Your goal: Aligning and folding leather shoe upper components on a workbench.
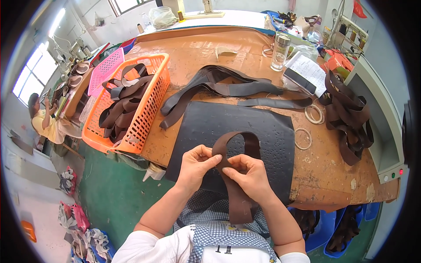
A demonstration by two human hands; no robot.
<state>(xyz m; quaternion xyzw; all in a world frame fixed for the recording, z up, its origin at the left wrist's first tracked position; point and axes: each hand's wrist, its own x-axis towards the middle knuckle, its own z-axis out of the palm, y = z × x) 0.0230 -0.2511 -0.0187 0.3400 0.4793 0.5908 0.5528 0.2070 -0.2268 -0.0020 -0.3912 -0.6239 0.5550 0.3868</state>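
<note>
Between my hands a wide dark brown strap (237, 197) is held up, its upper part curving over in a loop and its lower end hanging toward my apron. My left hand (198, 165) pinches the strap's left edge between thumb and fingers. Just to the right, my right hand (246, 174) is closed on the same strap, thumb in front. Both hands are above a black pitted mat (276, 144) on the table. Beyond the mat lies a bundle of long dark straps (219, 79), with a single strip (276, 103) stretching right.
An orange basket (158, 90) of brown straps stands at the left, beside a pink basket (107, 70). More straps (346, 111) pile up at right near a grey machine frame (377, 101). A glass bottle (280, 52), phone (300, 81) and tape rolls (313, 115) lie nearby. Another person (46, 122) sits far left.
</note>
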